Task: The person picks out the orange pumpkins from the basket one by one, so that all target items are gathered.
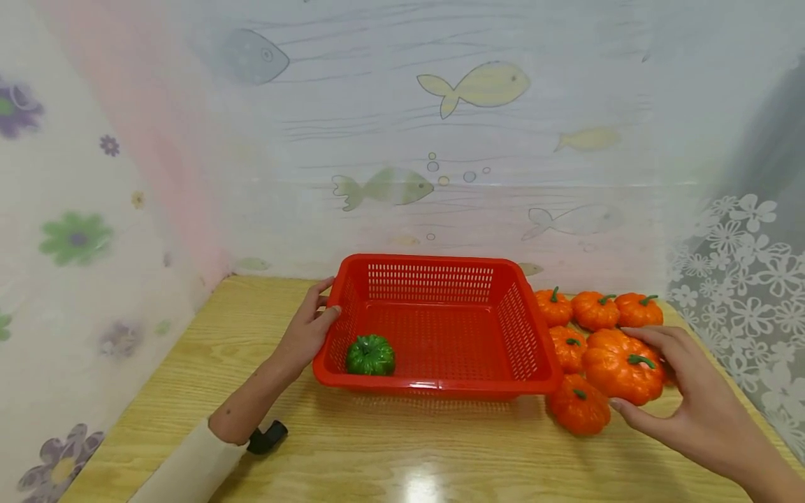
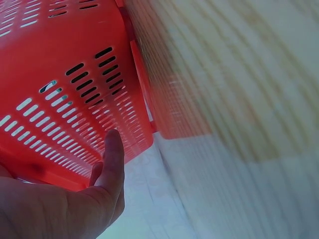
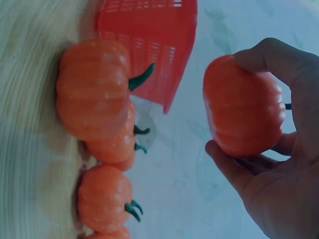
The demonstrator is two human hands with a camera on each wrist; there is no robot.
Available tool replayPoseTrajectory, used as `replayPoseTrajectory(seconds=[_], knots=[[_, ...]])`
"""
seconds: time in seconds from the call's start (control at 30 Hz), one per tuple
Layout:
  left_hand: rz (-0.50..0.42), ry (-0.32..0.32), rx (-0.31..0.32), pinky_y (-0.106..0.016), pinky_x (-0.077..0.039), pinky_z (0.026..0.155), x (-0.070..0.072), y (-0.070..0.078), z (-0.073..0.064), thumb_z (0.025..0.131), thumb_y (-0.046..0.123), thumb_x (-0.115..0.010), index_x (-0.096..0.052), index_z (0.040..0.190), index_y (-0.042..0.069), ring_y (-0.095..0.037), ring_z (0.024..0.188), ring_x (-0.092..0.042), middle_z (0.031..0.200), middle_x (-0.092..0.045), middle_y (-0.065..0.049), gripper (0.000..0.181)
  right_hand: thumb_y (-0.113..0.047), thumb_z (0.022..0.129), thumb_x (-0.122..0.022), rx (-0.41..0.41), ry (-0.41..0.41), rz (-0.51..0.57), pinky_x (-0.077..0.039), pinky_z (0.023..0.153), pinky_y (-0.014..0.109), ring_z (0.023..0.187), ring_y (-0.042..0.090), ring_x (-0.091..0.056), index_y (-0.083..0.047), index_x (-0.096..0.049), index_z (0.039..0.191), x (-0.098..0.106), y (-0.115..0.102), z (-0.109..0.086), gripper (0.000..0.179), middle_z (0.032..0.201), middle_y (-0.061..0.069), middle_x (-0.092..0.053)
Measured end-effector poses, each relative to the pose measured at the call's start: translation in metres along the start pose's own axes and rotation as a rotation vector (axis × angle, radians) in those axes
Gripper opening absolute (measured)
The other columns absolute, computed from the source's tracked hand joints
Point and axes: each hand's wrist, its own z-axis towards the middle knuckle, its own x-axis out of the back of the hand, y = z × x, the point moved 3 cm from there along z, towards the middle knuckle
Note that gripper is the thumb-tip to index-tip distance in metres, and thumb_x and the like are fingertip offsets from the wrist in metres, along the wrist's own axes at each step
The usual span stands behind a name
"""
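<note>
A red plastic basket (image 1: 434,335) with slotted walls stands on the table, and a small green pumpkin (image 1: 370,356) lies in its near left corner. My left hand (image 1: 305,337) grips the basket's left rim, thumb over the edge; in the left wrist view its fingers (image 2: 114,154) lie along the outer wall. To the right of the basket, my right hand (image 1: 701,398) holds an orange pumpkin (image 1: 619,367) with a green stem between thumb and fingers. The right wrist view shows this held pumpkin (image 3: 244,107) raised off the table, apart from the others.
Several more orange pumpkins (image 1: 578,405) sit close together along the basket's right side. A black object (image 1: 268,438) shows by my left wrist on the wooden table (image 1: 390,447). Behind the table rises a wall (image 1: 402,133) covered with fish drawings.
</note>
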Motion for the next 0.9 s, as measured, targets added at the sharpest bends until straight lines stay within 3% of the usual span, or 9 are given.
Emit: replayPoseTrajectory(seconds=[0.2,0.43,0.57,0.7,0.8,0.9], knots=[[0.002,-0.005,-0.006,-0.045,-0.064,0.089,0.0,0.0,0.001,0.113,0.02,-0.045,-0.023,0.169,0.019,-0.042,0.121,-0.062,0.144,-0.047,-0.023,0.06,-0.006,0.056,-0.104,0.0,-0.082,-0.122,-0.042,0.081,0.001,0.108,-0.01,-0.047,-0.007,-0.056,0.141,0.006,0.019,-0.003,0.097,0.128,0.002,-0.058],[-0.001,-0.005,-0.01,-0.045,-0.064,0.089,0.0,0.0,0.0,0.113,0.02,-0.045,-0.023,0.169,0.019,-0.042,0.12,-0.062,0.143,-0.047,-0.023,0.06,-0.02,0.058,-0.105,-0.056,-0.22,-0.236,-0.041,0.077,0.004,0.101,-0.009,-0.05,-0.003,-0.058,0.132,0.01,0.046,-0.011,0.09,0.121,0.01,-0.064],[-0.006,-0.004,-0.01,-0.045,-0.064,0.089,0.0,0.0,0.0,0.113,0.02,-0.045,-0.023,0.168,0.019,-0.042,0.12,-0.063,0.144,-0.047,-0.023,0.06,-0.03,0.059,-0.105,-0.12,-0.339,-0.3,-0.044,0.079,0.006,0.107,0.014,-0.063,-0.001,-0.057,0.131,0.009,0.058,-0.016,0.091,0.122,0.015,-0.064],[-0.007,-0.003,-0.008,-0.046,-0.064,0.089,0.0,-0.001,0.0,0.113,0.02,-0.045,-0.024,0.168,0.019,-0.042,0.12,-0.062,0.144,-0.048,-0.023,0.06,-0.032,0.058,-0.104,-0.144,-0.387,-0.327,-0.036,0.082,0.003,0.109,0.039,-0.065,-0.001,-0.056,0.128,0.007,0.065,-0.02,0.091,0.122,0.018,-0.063],[-0.006,-0.002,-0.006,-0.046,-0.064,0.09,0.0,-0.001,0.0,0.113,0.02,-0.045,-0.023,0.169,0.019,-0.042,0.121,-0.062,0.144,-0.048,-0.023,0.06,-0.032,0.058,-0.104,-0.153,-0.398,-0.354,-0.046,0.084,0.014,0.108,0.04,-0.065,-0.002,-0.056,0.126,0.005,0.069,-0.022,0.088,0.121,0.017,-0.063],[-0.006,-0.002,-0.002,-0.046,-0.064,0.09,0.0,-0.001,-0.001,0.113,0.021,-0.046,-0.023,0.169,0.019,-0.042,0.122,-0.061,0.145,-0.047,-0.023,0.06,-0.032,0.059,-0.104,-0.166,-0.416,-0.382,-0.055,0.084,0.038,0.105,0.039,-0.065,0.0,-0.057,0.124,0.003,0.072,-0.022,0.086,0.118,0.017,-0.062]])
